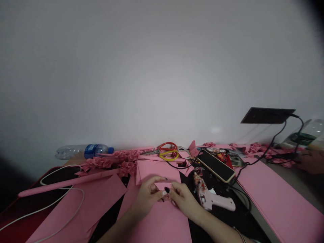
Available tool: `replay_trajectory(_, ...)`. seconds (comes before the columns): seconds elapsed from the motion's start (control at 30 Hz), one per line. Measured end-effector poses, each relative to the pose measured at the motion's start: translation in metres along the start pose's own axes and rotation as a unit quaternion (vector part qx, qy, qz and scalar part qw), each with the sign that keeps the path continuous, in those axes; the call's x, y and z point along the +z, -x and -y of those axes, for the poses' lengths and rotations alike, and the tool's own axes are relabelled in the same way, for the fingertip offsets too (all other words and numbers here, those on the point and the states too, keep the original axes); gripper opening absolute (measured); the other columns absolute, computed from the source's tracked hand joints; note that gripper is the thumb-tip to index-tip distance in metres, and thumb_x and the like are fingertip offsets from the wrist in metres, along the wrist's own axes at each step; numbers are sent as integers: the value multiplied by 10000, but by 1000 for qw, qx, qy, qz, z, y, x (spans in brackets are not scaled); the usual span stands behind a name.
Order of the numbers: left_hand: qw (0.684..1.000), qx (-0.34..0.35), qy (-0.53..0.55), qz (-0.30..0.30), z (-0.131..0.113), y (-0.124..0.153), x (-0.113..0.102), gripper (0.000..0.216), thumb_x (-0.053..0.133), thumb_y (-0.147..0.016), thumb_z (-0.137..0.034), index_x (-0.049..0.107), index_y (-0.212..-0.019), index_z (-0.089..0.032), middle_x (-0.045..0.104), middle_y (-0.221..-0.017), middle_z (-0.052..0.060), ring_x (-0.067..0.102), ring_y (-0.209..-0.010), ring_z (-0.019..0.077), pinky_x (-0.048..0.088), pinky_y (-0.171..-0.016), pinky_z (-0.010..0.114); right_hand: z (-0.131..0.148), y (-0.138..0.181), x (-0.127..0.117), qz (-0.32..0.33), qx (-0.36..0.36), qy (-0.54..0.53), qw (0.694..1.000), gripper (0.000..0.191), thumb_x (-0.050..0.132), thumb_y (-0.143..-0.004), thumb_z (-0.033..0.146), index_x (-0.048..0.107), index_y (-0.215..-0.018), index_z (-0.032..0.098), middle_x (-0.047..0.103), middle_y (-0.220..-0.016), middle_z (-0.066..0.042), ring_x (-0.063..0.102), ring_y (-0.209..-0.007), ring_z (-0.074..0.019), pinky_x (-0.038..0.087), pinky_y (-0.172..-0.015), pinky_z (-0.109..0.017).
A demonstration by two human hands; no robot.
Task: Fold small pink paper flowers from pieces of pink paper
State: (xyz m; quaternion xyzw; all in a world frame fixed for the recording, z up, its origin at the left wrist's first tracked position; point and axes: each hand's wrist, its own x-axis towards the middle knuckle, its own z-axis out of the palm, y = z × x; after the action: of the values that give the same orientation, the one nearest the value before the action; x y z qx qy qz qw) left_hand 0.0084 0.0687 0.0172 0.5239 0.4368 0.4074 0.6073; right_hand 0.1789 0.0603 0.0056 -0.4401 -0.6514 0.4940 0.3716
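A small folded piece of pink paper (162, 185) is pinched between my two hands, over larger pink sheets (167, 219). My left hand (150, 193) grips its left side, thumb in front and fingers curled behind. On the right side, my right hand (182, 199) closes on the same piece, its dark-nailed thumb almost meeting the left one. The lower part of the piece is hidden by the thumbs. To the right of my right hand lies a white glue gun (217, 199) with a stained nozzle end.
Scissors (168, 151) with red and yellow handles lie behind my hands. Pink paper flowers (111, 160) and a plastic bottle (86, 151) are at the back left. A phone (216, 165), black cables and stacked pink sheets (280, 199) lie right. White cable (60, 199) crosses the left side.
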Motion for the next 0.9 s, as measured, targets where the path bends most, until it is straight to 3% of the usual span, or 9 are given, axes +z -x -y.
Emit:
replay_trajectory(0.2,1000,-4,11,-3,1,0,-2,440,777,-670,-342,655,-1046,-149,669,-642,10,692,-620,220,534,-616,306,0,-1,1,-6,27,-36,999,595,481,-862,730,485,-601,195,423,-477,54,325,-434,-83,243,-443,-230)
replay_trajectory(0.37,1000,-11,9,-6,-1,2,-2,438,765,-679,-327,633,-1061,-160,609,-586,-27,696,-614,227,534,-605,312,2,-2,-1,33,56,-66,996,600,461,-860,739,533,-622,193,438,-445,54,321,-376,-79,218,-398,-227)
replay_trajectory(0.5,1000,-22,9,14,0,3,-2,478,770,-663,-314,616,-1091,-168,666,-695,9,695,-618,225,536,-601,322,3,-2,-2,3,52,-60,997,552,559,-813,722,471,-623,211,449,-453,65,337,-388,-77,239,-402,-217)
replay_trajectory(0.63,999,-24,12,28,2,3,-2,480,755,-691,-291,595,-1128,-173,647,-653,-5,707,-649,254,532,-623,334,-4,-3,-1,-11,47,-71,996,565,573,-807,716,456,-584,211,433,-428,68,314,-376,-69,221,-392,-212)
replay_trajectory(0.8,999,-5,50,13,3,-1,-3,467,789,-654,-322,594,-1055,-182,513,-547,-70,655,-606,217,510,-648,329,-11,-5,0,-7,55,-109,992,602,505,-826,749,509,-585,197,503,-434,34,328,-326,-68,210,-344,-212)
replay_trajectory(0.9,998,-15,50,-27,3,-4,-4,492,808,-621,-392,592,-1009,-179,544,-585,-47,625,-637,203,492,-661,318,-10,-6,0,13,53,-123,991,605,515,-828,735,564,-609,174,554,-470,9,361,-319,-69,214,-342,-214)
